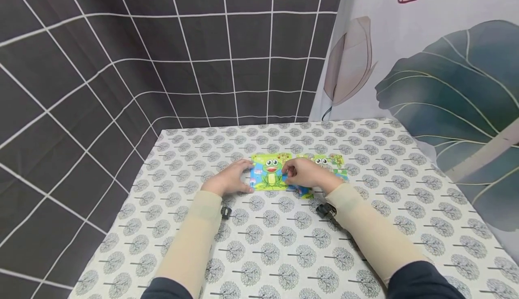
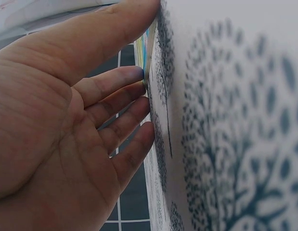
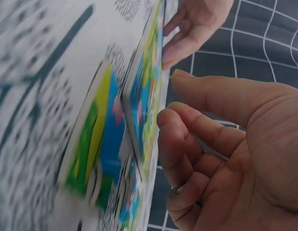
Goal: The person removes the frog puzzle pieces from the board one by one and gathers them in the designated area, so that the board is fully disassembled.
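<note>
A flat frog picture board [image 1: 270,178], with a green frog on blue and yellow, lies on the table. At its left edge is my left hand [image 1: 230,178], thumb and fingers extended and fingertips touching the edge. My right hand [image 1: 309,173] hovers at the board's right side, its fingers loosely bent. In the right wrist view a gap shows between thumb and index finger, with nothing pinched there. Partly behind that hand lie frog picture pieces [image 1: 323,160]. One loose blue, yellow and green piece [image 3: 98,139] lies near the board's edge.
The table [image 1: 267,249] wears a pale cloth printed with grey trees. A dark gridded curtain [image 1: 202,42] hangs behind and to the left. On the right is a white curtain with large leaf prints [image 1: 454,78]. Both wrists carry small black devices [image 1: 326,210].
</note>
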Tool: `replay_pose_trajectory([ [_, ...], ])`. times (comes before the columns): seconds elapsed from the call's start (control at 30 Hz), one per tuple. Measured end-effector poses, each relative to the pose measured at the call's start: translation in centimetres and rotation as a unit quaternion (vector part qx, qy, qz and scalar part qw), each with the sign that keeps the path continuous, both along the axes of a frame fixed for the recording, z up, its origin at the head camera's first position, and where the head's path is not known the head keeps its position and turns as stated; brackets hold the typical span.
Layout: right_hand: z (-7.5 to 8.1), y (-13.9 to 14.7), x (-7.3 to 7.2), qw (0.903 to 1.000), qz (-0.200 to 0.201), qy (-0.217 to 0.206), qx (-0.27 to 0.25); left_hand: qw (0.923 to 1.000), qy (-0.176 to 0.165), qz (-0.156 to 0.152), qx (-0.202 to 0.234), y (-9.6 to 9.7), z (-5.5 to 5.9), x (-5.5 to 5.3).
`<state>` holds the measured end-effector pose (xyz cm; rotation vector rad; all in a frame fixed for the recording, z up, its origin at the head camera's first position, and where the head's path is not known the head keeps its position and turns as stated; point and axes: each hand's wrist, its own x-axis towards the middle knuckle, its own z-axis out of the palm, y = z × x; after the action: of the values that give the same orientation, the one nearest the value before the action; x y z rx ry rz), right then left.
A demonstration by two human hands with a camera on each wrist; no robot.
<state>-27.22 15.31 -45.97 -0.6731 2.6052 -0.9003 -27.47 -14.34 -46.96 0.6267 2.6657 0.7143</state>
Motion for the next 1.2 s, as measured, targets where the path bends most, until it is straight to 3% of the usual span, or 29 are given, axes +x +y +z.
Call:
replay_pose_trajectory([
  [0.33,-0.8,-2.2,-0.4,0.9991,0.008,0.031,0.029,1.0,-0.003,-0.006,0.001,0.1,-0.1,0.1],
  [0.7,-0.7,-2.9,0.3,0.9993,0.006,0.013,0.035,1.0,0.0,-0.003,-0.007,0.1,-0.2,0.0],
  [1.2,-1.0,-3.7,0.6,0.998,-0.002,0.028,0.056,1.0,0.0,0.0,0.002,0.0,0.0,0.2],
])
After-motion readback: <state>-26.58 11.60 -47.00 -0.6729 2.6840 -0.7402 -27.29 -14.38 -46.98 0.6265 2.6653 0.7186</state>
